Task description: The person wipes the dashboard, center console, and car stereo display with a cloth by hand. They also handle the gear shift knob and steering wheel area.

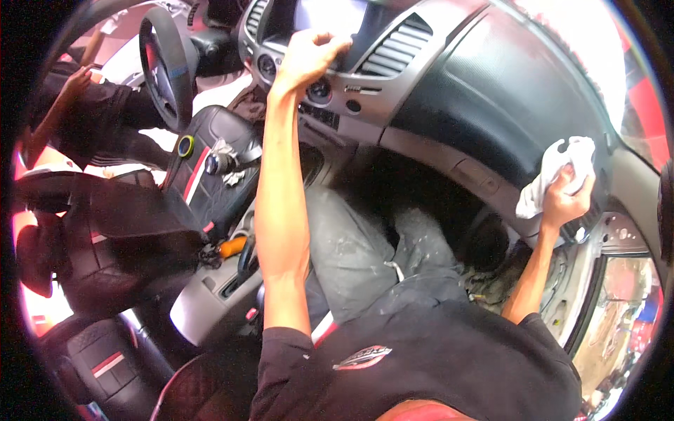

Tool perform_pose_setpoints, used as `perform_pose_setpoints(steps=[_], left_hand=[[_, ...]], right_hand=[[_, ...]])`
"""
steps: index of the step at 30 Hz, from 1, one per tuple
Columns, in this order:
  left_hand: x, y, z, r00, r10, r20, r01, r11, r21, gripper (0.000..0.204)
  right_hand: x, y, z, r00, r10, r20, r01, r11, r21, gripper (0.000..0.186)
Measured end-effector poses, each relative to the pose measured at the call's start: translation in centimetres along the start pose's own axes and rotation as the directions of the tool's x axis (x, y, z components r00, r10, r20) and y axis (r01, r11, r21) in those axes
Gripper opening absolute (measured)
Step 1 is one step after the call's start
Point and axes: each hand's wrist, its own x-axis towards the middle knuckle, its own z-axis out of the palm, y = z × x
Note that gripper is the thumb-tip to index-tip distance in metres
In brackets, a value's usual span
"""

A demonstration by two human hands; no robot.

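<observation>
Inside a car, my left hand (309, 59) is raised in front of the centre console, over the lower edge of the lit screen (330, 15). Its fingers are curled closed, and whatever they might hold is hidden. The round control knobs (319, 90) lie just below that hand, with a slatted air vent (397, 46) to its right. Out at the right end of the dashboard (505, 84), my right hand (567, 200) grips a crumpled white cloth (554, 172). The cloth hangs beside the dark glovebox side, and I cannot tell whether it touches the panel.
Another person's arm (60, 105) shows at the far left, beyond the steering wheel (166, 69). A black car seat (119, 238) stands to my left. On the farther seat lie a dark cylindrical object (219, 163) and a yellow-rimmed ring (185, 146). An orange object (233, 246) sits by the console.
</observation>
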Motion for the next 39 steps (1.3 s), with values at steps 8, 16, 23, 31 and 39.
perform_pose_setpoints(steps=[8, 16, 23, 31, 39], left_hand=[[-0.7, 2.1, -0.2, 0.992, -0.119, -0.045, 0.113, 0.987, -0.111, 0.021], [-0.8, 2.7, -0.6, 0.987, -0.157, -0.023, 0.155, 0.985, -0.073, 0.019], [-0.9, 3.4, -0.7, 0.988, -0.148, -0.043, 0.149, 0.989, 0.014, 0.021], [-0.5, 4.1, -1.0, 0.975, -0.222, 0.019, 0.222, 0.975, -0.025, 0.02], [-0.6, 4.4, -1.8, 0.979, -0.202, 0.006, 0.202, 0.979, 0.019, 0.02]], right_hand=[[-0.1, 0.5, 0.5, 1.0, -0.001, -0.001, 0.001, 0.998, 0.07, 0.026], [0.1, -0.1, 0.3, 1.0, 0.004, -0.012, -0.003, 0.997, 0.075, 0.026], [-0.1, 0.2, 0.4, 1.0, 0.024, -0.01, -0.024, 0.997, 0.068, 0.027], [0.3, 0.0, 0.5, 1.0, -0.016, -0.024, 0.017, 0.998, 0.066, 0.026], [0.1, 0.1, 0.4, 1.0, 0.019, -0.006, -0.018, 0.996, 0.088, 0.029]])
